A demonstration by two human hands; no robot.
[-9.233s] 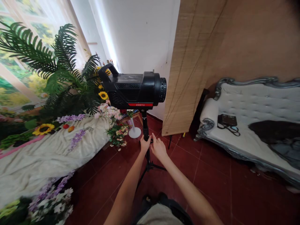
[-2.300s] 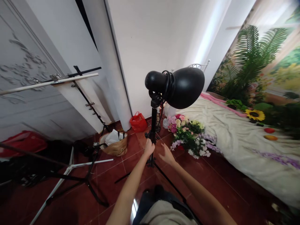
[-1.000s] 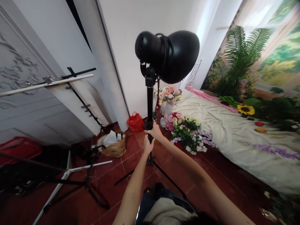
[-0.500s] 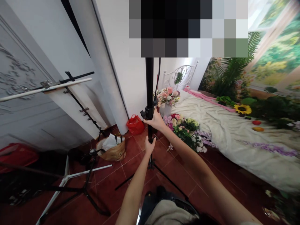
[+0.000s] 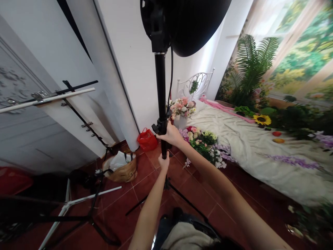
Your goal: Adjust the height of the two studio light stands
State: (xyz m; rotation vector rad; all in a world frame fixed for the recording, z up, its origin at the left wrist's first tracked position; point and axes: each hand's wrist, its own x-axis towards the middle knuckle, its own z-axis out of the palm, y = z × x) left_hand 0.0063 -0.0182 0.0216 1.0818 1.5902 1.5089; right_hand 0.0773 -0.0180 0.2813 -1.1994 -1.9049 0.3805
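Light stand (image 5: 160,80) is upright, centre of view, between both arms. Its legs are spread on the red tiled floor (image 5: 144,189), near the wearer's feet. Black lamp head (image 5: 197,24) sits on top, partly cut off by the upper frame edge. Cable (image 5: 171,73) hangs down just right of the pole.

Right hand (image 5: 171,134): grip closed round the pole at the clamp collar (image 5: 161,126), thumb across the front. Finger wrap on the far side is hidden. Left hand (image 5: 163,161): lower down, grip closed on the same pole, thumb up. Hands are near each other, not touching.

Left of the stand: red bag (image 5: 147,139) on the floor by the column, woven basket (image 5: 123,173) with white stuff in it, second stand with a white bar (image 5: 85,91). Right: bouquets (image 5: 199,140) on the floor beside the bed (image 5: 221,121); sunflower (image 5: 262,119) on the bed.
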